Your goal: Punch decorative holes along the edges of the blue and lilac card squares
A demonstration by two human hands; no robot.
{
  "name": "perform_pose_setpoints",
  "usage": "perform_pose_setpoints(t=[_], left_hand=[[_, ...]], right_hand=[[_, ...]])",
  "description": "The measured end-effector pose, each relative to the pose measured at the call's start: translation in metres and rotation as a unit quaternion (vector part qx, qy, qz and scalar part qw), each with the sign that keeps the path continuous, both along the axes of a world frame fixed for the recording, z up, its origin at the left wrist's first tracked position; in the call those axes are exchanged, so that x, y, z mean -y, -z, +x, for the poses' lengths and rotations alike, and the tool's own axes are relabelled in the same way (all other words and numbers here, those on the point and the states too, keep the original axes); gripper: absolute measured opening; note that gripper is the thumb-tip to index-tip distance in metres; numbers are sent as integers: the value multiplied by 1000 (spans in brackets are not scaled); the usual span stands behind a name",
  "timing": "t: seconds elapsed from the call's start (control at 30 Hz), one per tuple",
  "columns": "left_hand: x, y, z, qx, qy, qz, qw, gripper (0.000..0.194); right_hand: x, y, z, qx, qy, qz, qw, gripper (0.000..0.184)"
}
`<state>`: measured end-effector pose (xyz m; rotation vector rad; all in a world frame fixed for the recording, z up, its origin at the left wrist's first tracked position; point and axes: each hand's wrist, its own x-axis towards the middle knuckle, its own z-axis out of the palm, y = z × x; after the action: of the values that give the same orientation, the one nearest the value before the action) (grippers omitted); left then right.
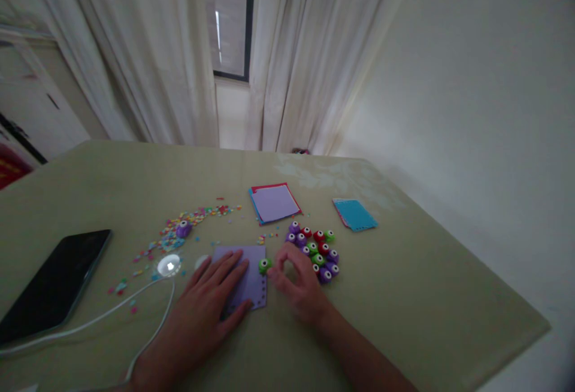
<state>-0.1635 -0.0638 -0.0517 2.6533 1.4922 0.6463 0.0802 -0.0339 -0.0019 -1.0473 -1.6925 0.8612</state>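
My left hand point(213, 299) lies flat with its fingers spread, pressing on a light purple sheet point(254, 287). Dark round holes run along the sheet's right and lower edges. At the sheet's right edge sits a small green one-eyed toy point(265, 266), pinched between the thumb and index finger of my right hand point(299, 281). Just beyond that hand is a cluster of similar purple, red and green one-eyed toys point(318, 258), partly hidden by it. Another purple one-eyed toy point(183, 228) rests apart, among colourful little paper dots point(171, 240).
A black tablet point(56, 278) lies at the left. A white cable point(96, 315) leads to a shiny round disc point(169, 266) near my left wrist. Farther back are a stack of purple, red and blue sheets point(275, 203) and a blue stack point(356, 214). The table edge slopes along the right.
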Motion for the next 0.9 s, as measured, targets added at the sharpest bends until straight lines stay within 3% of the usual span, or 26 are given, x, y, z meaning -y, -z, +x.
perform_pose_setpoints(t=[0.03, 0.1, 0.2, 0.3, 0.43, 0.53, 0.67, 0.77, 0.9], left_hand=[[0, 1, 0, 0, 0, -1, 1000, 68], [0, 2, 0, 0, 0, -4, 1000, 67], [0, 2, 0, 2, 0, -9, 1000, 67], [0, 0, 1, 0, 0, -16, 1000, 67], [0, -2, 3, 6, 0, -20, 1000, 66], [0, -1, 3, 16, 0, -18, 1000, 66], [0, 1, 3, 19, -2, -13, 1000, 64], [0, 2, 4, 16, 1, -15, 1000, 64], [0, 2, 5, 20, -1, -16, 1000, 64]], right_hand=[[-3, -2, -5, -49, 11, -25, 998, 40], [-13, -11, -17, -121, 15, -89, 989, 60], [-29, -35, -32, -156, -60, -150, 974, 67], [-36, -48, -40, -172, -79, -125, 974, 68], [-34, -24, -47, -86, -13, -118, 989, 66], [-32, -9, -46, -66, -7, -110, 992, 65], [-29, -21, -33, -73, 11, -75, 994, 64], [-27, -32, -19, 71, 33, 12, 997, 53], [-24, -28, 0, 358, -23, 106, 927, 5]])
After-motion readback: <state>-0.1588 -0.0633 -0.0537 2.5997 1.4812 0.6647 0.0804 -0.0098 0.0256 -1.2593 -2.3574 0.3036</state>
